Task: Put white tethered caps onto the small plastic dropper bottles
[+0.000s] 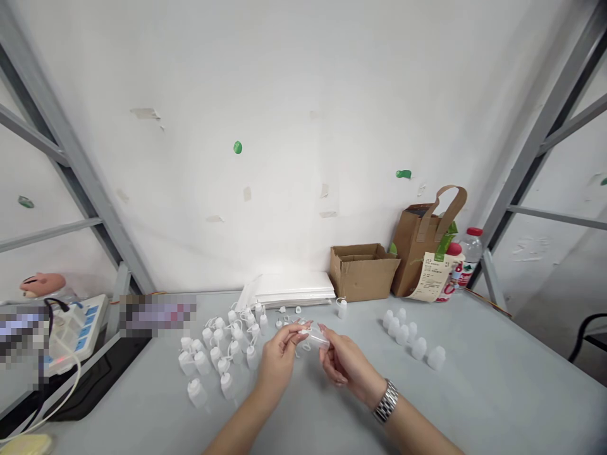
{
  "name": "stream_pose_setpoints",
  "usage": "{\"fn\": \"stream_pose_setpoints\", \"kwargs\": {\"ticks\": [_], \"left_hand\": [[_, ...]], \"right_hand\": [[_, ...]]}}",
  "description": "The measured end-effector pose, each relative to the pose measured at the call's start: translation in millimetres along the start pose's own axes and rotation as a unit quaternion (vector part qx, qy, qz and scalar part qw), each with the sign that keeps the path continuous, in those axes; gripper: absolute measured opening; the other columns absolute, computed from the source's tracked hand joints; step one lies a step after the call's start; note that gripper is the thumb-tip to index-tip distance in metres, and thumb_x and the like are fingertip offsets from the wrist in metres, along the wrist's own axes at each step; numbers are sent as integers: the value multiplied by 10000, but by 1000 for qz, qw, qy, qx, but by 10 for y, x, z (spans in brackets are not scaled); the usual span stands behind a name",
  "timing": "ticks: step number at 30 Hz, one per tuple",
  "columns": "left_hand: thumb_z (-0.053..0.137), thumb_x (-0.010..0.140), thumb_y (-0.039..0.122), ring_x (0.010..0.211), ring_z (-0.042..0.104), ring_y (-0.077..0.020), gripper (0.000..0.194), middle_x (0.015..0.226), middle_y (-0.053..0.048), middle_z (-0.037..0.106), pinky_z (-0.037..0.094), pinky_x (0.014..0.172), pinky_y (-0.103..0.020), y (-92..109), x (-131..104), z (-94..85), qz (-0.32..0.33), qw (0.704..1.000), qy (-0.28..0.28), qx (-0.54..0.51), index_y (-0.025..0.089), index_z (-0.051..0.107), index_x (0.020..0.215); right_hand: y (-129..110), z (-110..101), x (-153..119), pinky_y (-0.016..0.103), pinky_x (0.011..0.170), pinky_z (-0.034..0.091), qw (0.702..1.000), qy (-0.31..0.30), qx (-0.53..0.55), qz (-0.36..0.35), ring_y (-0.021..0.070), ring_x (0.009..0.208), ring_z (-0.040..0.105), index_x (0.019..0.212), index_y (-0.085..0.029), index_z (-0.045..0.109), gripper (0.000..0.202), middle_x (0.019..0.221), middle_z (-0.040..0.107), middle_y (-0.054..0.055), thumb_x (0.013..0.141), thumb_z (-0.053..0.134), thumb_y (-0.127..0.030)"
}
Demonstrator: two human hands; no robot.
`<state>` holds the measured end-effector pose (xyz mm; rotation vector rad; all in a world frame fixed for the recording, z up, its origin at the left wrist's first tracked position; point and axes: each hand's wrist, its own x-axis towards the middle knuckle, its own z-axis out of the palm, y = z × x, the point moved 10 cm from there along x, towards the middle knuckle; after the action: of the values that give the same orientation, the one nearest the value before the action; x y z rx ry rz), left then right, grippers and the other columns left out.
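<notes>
Over the middle of the table, both hands hold a small translucent plastic bottle (pixel 318 339), which lies tilted on its side between them. The fingers of my left hand (pixel 276 359) pinch its cap end. My right hand (pixel 349 361), with a metal watch on the wrist, grips the body. Several white squeeze bottles with strapped caps (pixel 202 363) stand in a group to the left. Loose white caps (pixel 283 310) lie just beyond my hands, and one capped bottle (pixel 342 309) stands behind them. On the right, several white bottles (pixel 402 335) stand without visible strapped caps.
Against the wall are a stack of white sheets (pixel 289 291), a cardboard box (pixel 365 279), a brown paper bag (pixel 410 253) with a receipt, and a red-capped drink bottle (pixel 470 256). At left lie a power strip (pixel 88 335) with cables and a black flat object (pixel 102 376).
</notes>
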<state>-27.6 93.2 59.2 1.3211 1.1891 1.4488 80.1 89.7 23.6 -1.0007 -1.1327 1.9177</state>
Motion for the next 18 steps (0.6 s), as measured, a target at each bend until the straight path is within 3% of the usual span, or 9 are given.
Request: {"fn": "stream_pose_setpoints", "kwargs": {"ticks": [2, 4, 7, 11, 14, 18], "left_hand": [[562, 736, 308, 1043, 573, -234, 134, 975, -53, 698, 405, 908, -347, 0, 5, -7, -8, 1000, 2, 10, 219, 643, 795], [555, 748, 318, 996, 596, -231, 146, 984, -56, 694, 411, 892, -351, -2, 12, -19, -15, 1000, 5, 16, 217, 640, 809], [552, 756, 322, 984, 599, -229, 147, 980, -57, 693, 412, 887, -347, -4, 15, -35, -16, 1000, 8, 14, 212, 637, 806], [554, 758, 293, 1021, 580, -224, 128, 991, -57, 691, 403, 903, -337, -2, -3, -18, 2, 1000, -2, 16, 211, 641, 804], [559, 756, 299, 1027, 577, -226, 135, 999, -67, 687, 408, 901, -338, 3, -6, 22, 6, 1000, -14, 3, 202, 640, 804], [629, 699, 349, 915, 629, -234, 291, 933, -88, 705, 460, 821, -354, -18, 13, 73, -54, 995, -25, -76, 182, 607, 937]], "right_hand": [[-96, -69, -3, 197, 317, 202, 998, 31, -43, -35, 53, 247, 305, 525, -156, 528, 519, 339, 445, -44, 734, 465, -627], [-273, -124, -24, 208, 380, 321, 988, 66, -86, -113, 82, 353, 454, 664, -149, 583, 457, 510, 560, -15, 691, 547, -604], [-419, -119, -56, 229, 477, 384, 971, 78, -125, -187, 97, 449, 501, 725, -158, 591, 412, 613, 585, -11, 650, 625, -561], [-278, -91, -2, 214, 422, 286, 985, 44, -101, -131, 70, 367, 410, 566, -157, 510, 452, 457, 488, -39, 695, 567, -587], [-185, -55, 24, 209, 395, 241, 995, 8, -41, -88, 50, 319, 318, 581, -161, 493, 457, 384, 413, -73, 688, 568, -598], [-164, -91, 35, 205, 382, 234, 997, 15, -28, -76, 45, 311, 315, 618, -162, 490, 457, 400, 444, -72, 653, 595, -605]]}}
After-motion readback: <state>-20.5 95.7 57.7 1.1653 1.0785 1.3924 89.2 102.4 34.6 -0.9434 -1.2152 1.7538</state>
